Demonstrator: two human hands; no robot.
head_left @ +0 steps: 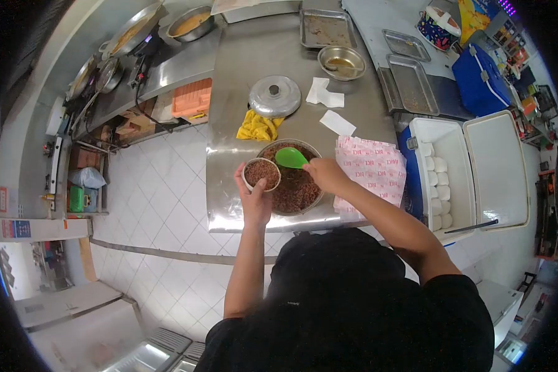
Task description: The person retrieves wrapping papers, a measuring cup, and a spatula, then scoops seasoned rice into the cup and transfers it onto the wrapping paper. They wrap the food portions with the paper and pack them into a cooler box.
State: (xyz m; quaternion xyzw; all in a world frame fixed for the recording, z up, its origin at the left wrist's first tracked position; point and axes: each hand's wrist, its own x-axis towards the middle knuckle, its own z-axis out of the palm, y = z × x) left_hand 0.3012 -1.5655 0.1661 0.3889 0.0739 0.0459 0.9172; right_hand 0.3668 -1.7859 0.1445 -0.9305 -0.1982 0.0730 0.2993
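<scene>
My left hand (254, 199) is closed around a small white bowl (247, 180) filled with reddish-brown rice (261, 172), the thumb pressing over its rim. In my right hand (326, 176) is the handle of a green rice paddle (289, 157), its blade over the far part of a large round pot (319, 150). More of the brown rice (296, 191) fills this pot, which stands near the table's front edge. The small bowl overlaps the pot's left rim in this view.
Printed pink wrapping sheets (371, 166) lie right of the pot. Beyond it are a yellow cloth (258, 126), a metal lid (274, 93), white paper pieces (337, 123) and a steel bowl (341, 63). An opened cooler (450, 130) at right holds several white round packs (439, 178).
</scene>
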